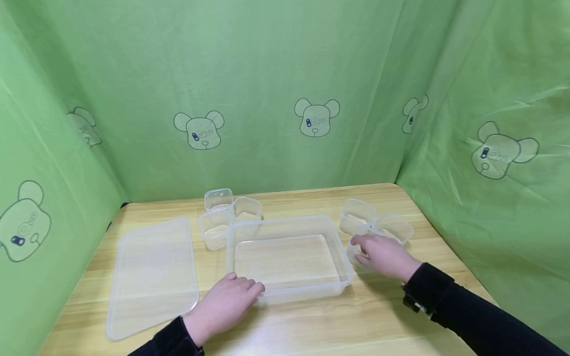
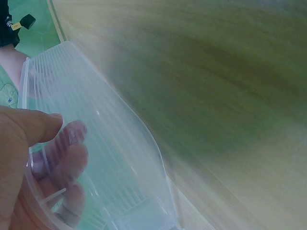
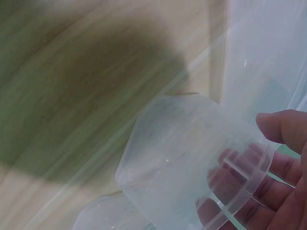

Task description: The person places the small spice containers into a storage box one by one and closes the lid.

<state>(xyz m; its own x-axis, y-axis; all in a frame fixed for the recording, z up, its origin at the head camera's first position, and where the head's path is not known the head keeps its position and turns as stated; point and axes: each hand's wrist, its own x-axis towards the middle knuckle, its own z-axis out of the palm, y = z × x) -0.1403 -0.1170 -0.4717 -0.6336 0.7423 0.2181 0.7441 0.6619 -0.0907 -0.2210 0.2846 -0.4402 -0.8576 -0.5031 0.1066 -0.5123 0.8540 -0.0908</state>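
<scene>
left hand (image 1: pixel 229 302): i've got the large box (image 1: pixel 307 293) by its front rim | right hand (image 1: pixel 384 255): pinching a small container (image 3: pixel 163 153), right of the box | lid's (image 1: pixel 153 277) off, other five containers (image 1: pixel 215 232) outside, none inside

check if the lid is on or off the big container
Off: the lid lies flat on the table, left of the big container, whose top is uncovered in the head view.
</scene>
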